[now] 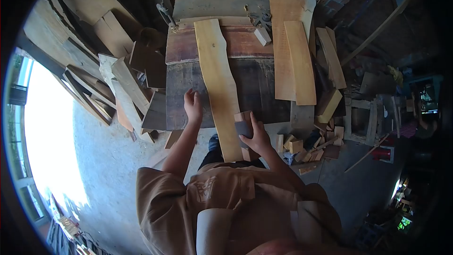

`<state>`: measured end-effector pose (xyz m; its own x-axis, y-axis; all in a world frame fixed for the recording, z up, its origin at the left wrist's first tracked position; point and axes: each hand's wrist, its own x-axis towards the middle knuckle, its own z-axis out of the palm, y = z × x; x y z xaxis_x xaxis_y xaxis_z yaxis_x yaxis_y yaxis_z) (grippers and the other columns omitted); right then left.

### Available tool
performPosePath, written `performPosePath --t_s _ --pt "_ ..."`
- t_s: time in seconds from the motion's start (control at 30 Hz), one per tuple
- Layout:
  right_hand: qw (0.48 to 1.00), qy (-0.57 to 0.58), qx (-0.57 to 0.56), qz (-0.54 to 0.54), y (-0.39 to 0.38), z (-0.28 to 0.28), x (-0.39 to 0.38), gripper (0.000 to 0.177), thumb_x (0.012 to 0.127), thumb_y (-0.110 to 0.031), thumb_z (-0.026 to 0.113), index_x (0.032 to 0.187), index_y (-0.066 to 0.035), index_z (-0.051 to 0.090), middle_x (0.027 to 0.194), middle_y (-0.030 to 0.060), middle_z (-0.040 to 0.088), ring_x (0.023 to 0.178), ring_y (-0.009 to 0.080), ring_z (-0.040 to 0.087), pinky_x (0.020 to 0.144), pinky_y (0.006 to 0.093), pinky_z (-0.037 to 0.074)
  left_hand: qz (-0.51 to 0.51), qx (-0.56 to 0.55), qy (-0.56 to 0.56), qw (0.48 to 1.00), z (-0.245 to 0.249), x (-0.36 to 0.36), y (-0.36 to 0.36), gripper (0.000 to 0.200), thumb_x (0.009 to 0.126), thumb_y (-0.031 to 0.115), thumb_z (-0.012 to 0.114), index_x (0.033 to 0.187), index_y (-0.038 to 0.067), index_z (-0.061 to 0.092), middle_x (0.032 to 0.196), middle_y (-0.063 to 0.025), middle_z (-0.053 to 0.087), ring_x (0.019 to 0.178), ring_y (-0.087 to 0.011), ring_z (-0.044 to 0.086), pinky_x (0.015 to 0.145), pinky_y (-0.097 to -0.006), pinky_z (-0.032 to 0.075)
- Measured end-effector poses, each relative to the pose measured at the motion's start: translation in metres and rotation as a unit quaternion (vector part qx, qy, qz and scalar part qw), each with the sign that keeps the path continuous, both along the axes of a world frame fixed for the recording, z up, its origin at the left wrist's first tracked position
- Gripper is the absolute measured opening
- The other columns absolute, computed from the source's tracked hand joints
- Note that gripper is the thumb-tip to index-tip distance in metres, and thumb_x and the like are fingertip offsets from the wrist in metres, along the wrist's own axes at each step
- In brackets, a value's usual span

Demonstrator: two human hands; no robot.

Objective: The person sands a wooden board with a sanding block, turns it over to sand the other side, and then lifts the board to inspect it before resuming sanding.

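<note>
A long pale board (219, 75) with one wavy edge lies lengthwise on the dark workbench (181, 82), its near end reaching past the bench edge to my body. My right hand (256, 137) is wrapped round a wooden block (244, 118) with a dark grey band about its middle, at the board's right edge near its close end. My left hand (192, 106) is raised left of the board, apart from it, with its fingers bent and partly hidden from view; whether it holds anything is not visible.
Two wide boards (284, 47) lie at the bench's right. A small block (262, 36) and a metal clamp (165, 14) sit toward the back. Planks (130, 82) lean at the left. Offcuts (296, 146) are heaped on the floor at right. A person (415, 130) is at far right.
</note>
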<state>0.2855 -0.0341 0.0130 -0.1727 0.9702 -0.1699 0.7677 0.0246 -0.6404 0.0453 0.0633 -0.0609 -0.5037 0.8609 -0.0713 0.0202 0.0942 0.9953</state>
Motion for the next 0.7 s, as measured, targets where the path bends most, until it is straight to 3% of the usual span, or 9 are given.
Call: performPosePath --t_s 0.07,0.17,0.23,0.3,0.37,0.5,0.57,0.6,0.7 --pt "0.999 0.038 0.005 0.027 0.012 -0.002 0.012 0.094 0.067 -0.030 0.071 0.140 -0.014 0.015 0.098 0.0209 0.046 0.089 0.0371 0.052 0.073 0.0422 0.045 -0.010 -0.063 -0.013 0.998 0.005 0.002 -0.044 0.026 0.089 0.015 0.047 0.109 -0.002 0.048 0.087 -0.0084 0.060 0.077 -0.0140 0.057 0.071 -0.0264 0.044" --pt "0.991 0.115 -0.066 0.018 0.022 -0.002 0.021 0.086 0.069 -0.025 0.071 0.136 -0.002 0.022 0.111 0.0228 0.047 0.104 0.0329 0.048 0.090 0.0383 0.038 -0.005 -0.156 -0.058 0.986 0.011 0.015 -0.104 0.026 0.090 0.024 0.047 0.103 0.002 0.051 0.079 -0.0071 0.061 0.069 -0.0137 0.059 0.064 -0.0256 0.043" --pt "0.989 0.136 0.019 0.054 0.035 -0.020 0.026 0.090 0.069 -0.032 0.070 0.138 -0.005 0.018 0.100 0.0224 0.049 0.093 0.0356 0.051 0.082 0.0416 0.041 0.018 -0.235 -0.135 0.963 0.003 0.028 -0.132 0.036 0.090 0.038 0.042 0.101 0.005 0.052 0.079 -0.0077 0.062 0.068 -0.0161 0.061 0.061 -0.0273 0.041" --pt "0.987 0.132 0.056 0.079 0.049 -0.014 0.028 0.090 0.069 -0.032 0.070 0.138 -0.004 0.019 0.100 0.0226 0.049 0.093 0.0355 0.051 0.081 0.0417 0.041 0.008 -0.319 -0.170 0.932 0.004 0.041 -0.154 0.046 0.089 0.049 0.037 0.098 0.007 0.053 0.082 -0.0088 0.063 0.068 -0.0180 0.061 0.060 -0.0298 0.039" --pt "0.981 0.126 0.093 0.113 0.068 0.001 0.031 0.089 0.070 -0.032 0.069 0.137 -0.003 0.019 0.099 0.0228 0.049 0.093 0.0355 0.051 0.081 0.0419 0.041 0.010 -0.322 -0.172 0.931 -0.007 0.055 -0.168 0.054 0.088 0.054 0.035 0.104 0.005 0.052 0.085 -0.0098 0.063 0.071 -0.0197 0.062 0.063 -0.0338 0.041" --pt "0.998 -0.017 0.010 0.056 0.099 0.021 0.034 0.089 0.070 -0.034 0.069 0.139 -0.015 0.017 0.095 0.0212 0.047 0.086 0.0355 0.053 0.071 0.0406 0.046 -0.094 -0.339 -0.137 0.926 -0.025 0.065 -0.182 0.071 0.086 0.061 0.029 0.119 0.000 0.045 0.100 -0.0165 0.060 0.093 -0.0235 0.059 0.074 -0.0368 0.045" --pt "0.994 -0.090 0.062 0.030 0.107 0.014 0.039 0.088 0.069 -0.033 0.069 0.139 -0.014 0.018 0.095 0.0201 0.047 0.085 0.0347 0.053 0.068 0.0411 0.047 -0.063 -0.281 -0.316 0.904 -0.026 0.074 -0.185 0.065 0.090 0.056 0.025 0.113 0.001 0.051 0.098 -0.0169 0.060 0.088 -0.0214 0.060 0.073 -0.0300 0.047" --pt "0.990 -0.104 0.086 0.029 0.111 0.003 0.044 0.088 0.069 -0.033 0.069 0.139 -0.014 0.018 0.096 0.0198 0.047 0.085 0.0348 0.053 0.068 0.0414 0.047 -0.086 -0.252 -0.366 0.892 0.000 0.076 -0.181 0.068 0.089 0.057 0.024 0.118 0.000 0.048 0.104 -0.0207 0.057 0.092 -0.0243 0.059 0.080 -0.0312 0.046" --pt "0.987 -0.112 0.113 0.030 0.105 -0.004 0.045 0.087 0.070 -0.035 0.068 0.138 -0.012 0.019 0.105 0.0220 0.046 0.093 0.0362 0.052 0.072 0.0419 0.048 -0.089 -0.230 -0.327 0.912 0.005 0.074 -0.179 0.071 0.088 0.059 0.024 0.117 -0.001 0.047 0.104 -0.0210 0.058 0.092 -0.0247 0.059 0.080 -0.0319 0.046"
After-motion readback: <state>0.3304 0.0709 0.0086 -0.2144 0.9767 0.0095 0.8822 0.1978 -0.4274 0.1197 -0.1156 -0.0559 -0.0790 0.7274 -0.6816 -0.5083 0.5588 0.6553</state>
